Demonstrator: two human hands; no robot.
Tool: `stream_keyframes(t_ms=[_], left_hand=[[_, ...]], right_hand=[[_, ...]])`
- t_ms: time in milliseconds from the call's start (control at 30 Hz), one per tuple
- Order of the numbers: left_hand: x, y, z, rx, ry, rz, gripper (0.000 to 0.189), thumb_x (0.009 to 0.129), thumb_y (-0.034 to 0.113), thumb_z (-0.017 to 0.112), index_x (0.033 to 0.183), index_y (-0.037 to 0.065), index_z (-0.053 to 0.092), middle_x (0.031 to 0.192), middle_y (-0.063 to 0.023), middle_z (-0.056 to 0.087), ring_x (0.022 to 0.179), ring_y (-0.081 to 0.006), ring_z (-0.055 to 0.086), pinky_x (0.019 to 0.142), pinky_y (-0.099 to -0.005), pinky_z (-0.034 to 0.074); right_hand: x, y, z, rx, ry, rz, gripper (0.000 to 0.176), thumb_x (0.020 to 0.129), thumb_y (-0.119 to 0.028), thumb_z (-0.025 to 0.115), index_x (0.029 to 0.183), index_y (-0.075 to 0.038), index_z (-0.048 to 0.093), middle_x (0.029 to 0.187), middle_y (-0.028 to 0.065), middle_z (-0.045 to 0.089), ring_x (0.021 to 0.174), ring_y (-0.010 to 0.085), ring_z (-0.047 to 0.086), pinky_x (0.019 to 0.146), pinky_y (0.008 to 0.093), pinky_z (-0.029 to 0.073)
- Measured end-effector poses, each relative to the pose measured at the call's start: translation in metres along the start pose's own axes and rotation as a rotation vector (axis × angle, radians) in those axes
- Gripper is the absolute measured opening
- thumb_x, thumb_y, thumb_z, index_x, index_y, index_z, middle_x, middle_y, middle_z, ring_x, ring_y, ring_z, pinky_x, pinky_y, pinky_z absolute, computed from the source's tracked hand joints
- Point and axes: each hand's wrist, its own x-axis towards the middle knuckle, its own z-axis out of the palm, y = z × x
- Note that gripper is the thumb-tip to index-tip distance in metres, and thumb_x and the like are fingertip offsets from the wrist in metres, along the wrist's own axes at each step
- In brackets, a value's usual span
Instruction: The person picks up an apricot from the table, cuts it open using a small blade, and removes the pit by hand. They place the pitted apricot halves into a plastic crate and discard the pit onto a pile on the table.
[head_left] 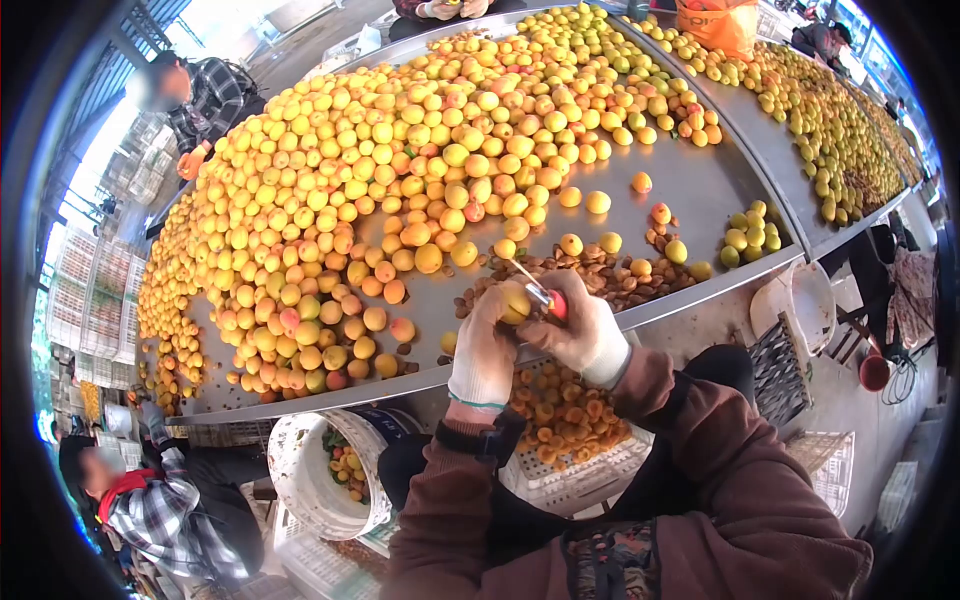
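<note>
My left hand [483, 345], in a white work glove with stained fingers, is closed around a yellow apricot [515, 303]. Held in my gloved right hand [582, 330] is a small knife [535, 287] with a red handle and a thin metal blade. The blade points up and away, right beside the fruit; whether it cuts into the flesh I cannot make out. Both hands are over the near edge of the metal table [690, 190]. Just beyond them lie brown apricot pits [610, 285]. Below, a white crate [585, 485] holds opened apricots [565, 415].
A large heap of apricots [400, 140] spreads over the table. Greener apricots [750, 235] sit at its right corner. A white bucket [295, 470] with fruit and leaves stands lower left, another bucket [800, 300] at right. People [205, 95] are around the table, one [150, 510] at lower left.
</note>
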Motion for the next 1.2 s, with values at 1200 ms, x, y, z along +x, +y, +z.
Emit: stream_keyframes(t_ms=[1200], left_hand=[[0.005,0.002,0.015,0.008,-0.068,-0.231,0.034,0.093,0.004,0.053,0.127,-0.002,0.053,0.119,-0.0107,0.057,0.108,-0.02,0.059,0.095,-0.0351,0.051]], right_hand=[[0.029,-0.005,-0.03,0.805,0.233,0.284,0.024,0.097,-0.025,0.054,0.08,-0.009,0.048,0.057,0.0002,0.043,0.045,0.0108,0.038,0.043,0.0253,0.033]])
